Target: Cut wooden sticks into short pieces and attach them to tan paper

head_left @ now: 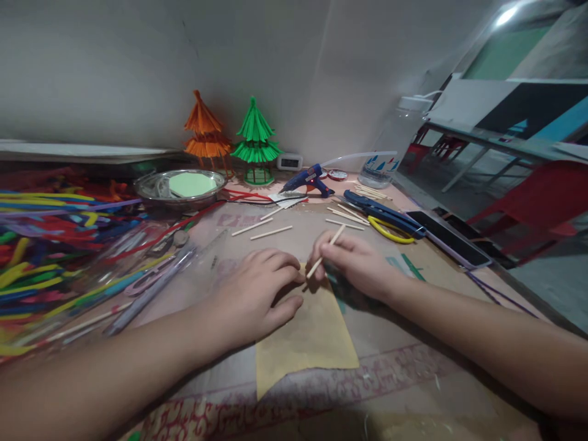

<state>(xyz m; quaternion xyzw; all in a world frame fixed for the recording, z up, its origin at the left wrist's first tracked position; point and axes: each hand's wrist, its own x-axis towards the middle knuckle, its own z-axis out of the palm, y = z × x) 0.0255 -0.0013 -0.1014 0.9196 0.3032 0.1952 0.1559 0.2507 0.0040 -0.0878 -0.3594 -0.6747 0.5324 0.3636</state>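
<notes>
A short wooden stick [325, 252] is pinched between the thumb and fingers of my right hand [346, 260], tilted over the top of a yellow paper sheet [307, 340]. My left hand [260, 291] rests palm down on the sheet's upper left side, fingers spread and thumb apart, its fingertips close to my right hand. Beyond my hands, loose sticks [271, 233] lie on the table, with more sticks [346, 215] to the right. A blue glue gun [305, 179] stands farther back.
Orange [206, 131] and green [255, 141] tree-like models stand by the wall. Pipe cleaners [41, 245] and a metal dish [181, 185] are left. A blue cutter [383, 211], yellow-handled scissors [390, 233], phone [450, 237] and clear bottle [386, 144] are right.
</notes>
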